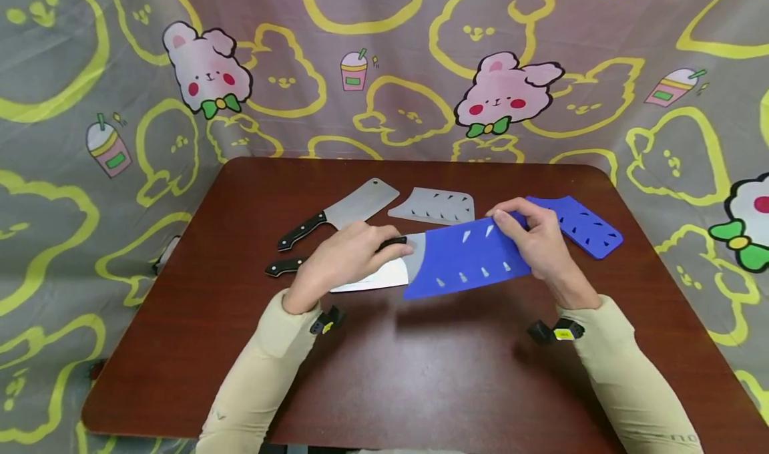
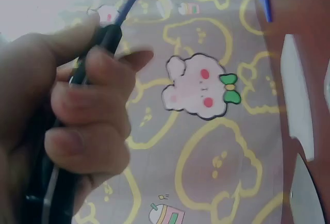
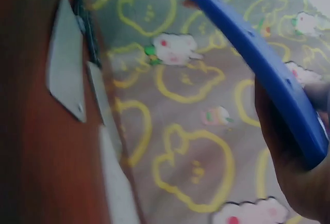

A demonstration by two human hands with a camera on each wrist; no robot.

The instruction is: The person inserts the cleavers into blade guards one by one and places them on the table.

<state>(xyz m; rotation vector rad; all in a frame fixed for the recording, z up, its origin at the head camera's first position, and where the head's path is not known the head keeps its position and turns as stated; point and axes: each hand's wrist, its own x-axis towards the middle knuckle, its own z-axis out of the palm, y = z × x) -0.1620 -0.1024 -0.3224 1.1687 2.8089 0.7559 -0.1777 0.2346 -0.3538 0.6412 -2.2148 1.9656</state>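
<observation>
My left fingers (image 2: 98, 100) clamped the handle (image 1: 393, 242), right fingers (image 1: 521, 205) the sheath (image 1: 465, 257); hard tugging could have jerked the blade (image 1: 416, 259) toward the desk's (image 1: 462, 380) left edge.

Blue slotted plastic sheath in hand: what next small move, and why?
Perhaps draw the held blue sheath off the black-handled steel cleaver: the right grip holds the sheath's far end, left grip the handle, and two other cleavers lie bare.

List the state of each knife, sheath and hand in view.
Held knife: blade mostly sheathed, base bare.
Held blue sheath: on that blade.
Far knife: unsheathed, lying flat.
Near knife: unsheathed, partly hidden.
Grey sheath: empty, lying flat.
Loose blue sheath: empty, partly hidden.
Left hand: gripping held knife.
Right hand: pinching held blue sheath.
</observation>
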